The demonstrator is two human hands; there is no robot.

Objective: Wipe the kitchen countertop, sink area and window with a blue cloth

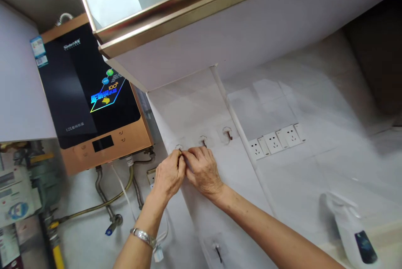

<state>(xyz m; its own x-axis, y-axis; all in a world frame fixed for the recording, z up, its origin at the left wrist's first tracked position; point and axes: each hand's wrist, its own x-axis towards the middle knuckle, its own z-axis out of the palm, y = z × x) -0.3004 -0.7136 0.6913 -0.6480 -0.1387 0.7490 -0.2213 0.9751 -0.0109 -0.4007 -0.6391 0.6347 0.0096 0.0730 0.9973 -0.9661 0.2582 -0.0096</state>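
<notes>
Both of my hands are raised to a white tiled wall, under a wall cabinet. My left hand [168,174] and my right hand [202,170] meet with fingertips pinched together at the leftmost wall hook [179,148]. What the fingers pinch is too small to make out. Two more hooks hang to the right, a middle hook [203,140] just above my right hand and a far hook [228,133]. A metal bracelet [143,236] circles my left wrist.
A gold and black water heater [91,105] hangs at left with hoses and a valve [113,221] below. A white pipe [241,135] runs down the wall. Wall sockets [276,140] sit to the right. A spray bottle [351,227] stands at lower right. Another hook [217,252] is below.
</notes>
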